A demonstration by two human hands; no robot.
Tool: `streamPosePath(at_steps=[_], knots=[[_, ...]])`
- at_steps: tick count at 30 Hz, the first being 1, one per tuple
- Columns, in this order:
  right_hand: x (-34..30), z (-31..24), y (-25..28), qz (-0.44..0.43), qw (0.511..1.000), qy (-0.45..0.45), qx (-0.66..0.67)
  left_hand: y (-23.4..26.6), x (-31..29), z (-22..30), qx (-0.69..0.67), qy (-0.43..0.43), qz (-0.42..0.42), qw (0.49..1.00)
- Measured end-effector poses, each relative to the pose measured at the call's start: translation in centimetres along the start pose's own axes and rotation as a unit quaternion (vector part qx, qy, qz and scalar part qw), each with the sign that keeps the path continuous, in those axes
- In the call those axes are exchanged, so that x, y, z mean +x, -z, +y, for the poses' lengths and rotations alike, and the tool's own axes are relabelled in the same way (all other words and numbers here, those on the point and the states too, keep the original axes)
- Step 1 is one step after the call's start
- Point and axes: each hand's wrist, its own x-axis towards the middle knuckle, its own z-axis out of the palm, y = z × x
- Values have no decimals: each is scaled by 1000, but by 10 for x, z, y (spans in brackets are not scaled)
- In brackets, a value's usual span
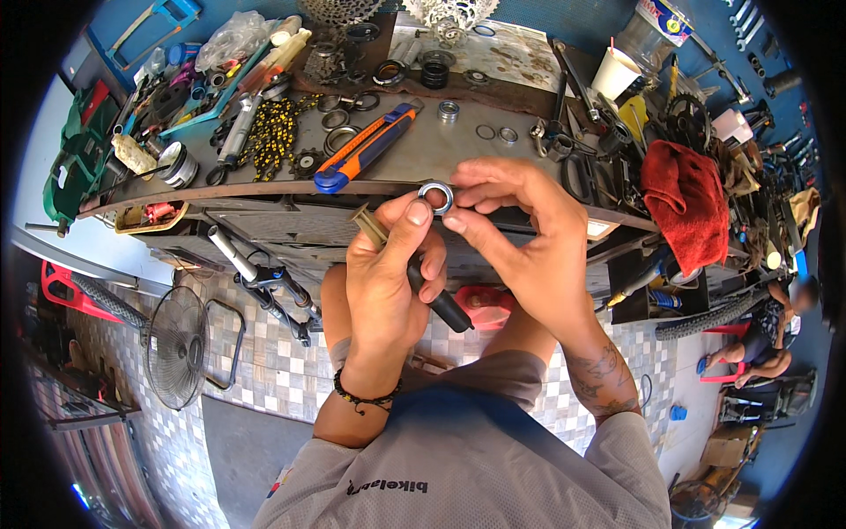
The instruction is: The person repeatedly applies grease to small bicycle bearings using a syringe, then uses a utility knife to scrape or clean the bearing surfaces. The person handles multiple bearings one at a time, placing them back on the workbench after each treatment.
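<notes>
Between its thumb and index finger, my left hand (379, 286) pinches a small shiny metal ring that looks like a cartridge bearing (445, 209). The same hand also keeps a rod-like tool in its palm; its black handle (451, 311) sticks out below the fingers and its brass-coloured flanged end (370, 227) beside the thumb. My right hand (533, 242) comes from the right, thumb and index fingertip closed at the ring's right edge, other fingers loosely curled. Both hands are above my lap, just in front of the bench edge. My left fingers hide the tool's middle.
On the workbench (414, 167) lie an orange and blue utility knife (368, 148), a yellow-black chain (273, 132), a stack of rings (448, 112) and loose rings (508, 135). A red cloth (687, 207) hangs over the right edge. A fan (176, 346) stands left; another person (765, 344) sits far right.
</notes>
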Motion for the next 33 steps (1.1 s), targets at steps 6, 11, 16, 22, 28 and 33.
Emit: streamPosePath(at_steps=[6,11,16,22,28,33], knots=[[-2,0,-2,-8,988,-102,114,-3,-1,-2,0,-26,13,1000],[-2,0,-2,-4,983,-117,139,-5,-2,-8,40,-57,7,998],[-1,-2,2,-13,988,-103,115,-9,0,-4,110,-75,12,991],[6,-6,20,-54,983,-142,107,-7,7,15,199,-54,-28,978],[5,-6,18,-54,980,-151,116,-13,11,12,208,-63,-26,976],[8,-3,32,-96,977,-165,96,-9,15,20,288,-31,-36,956]])
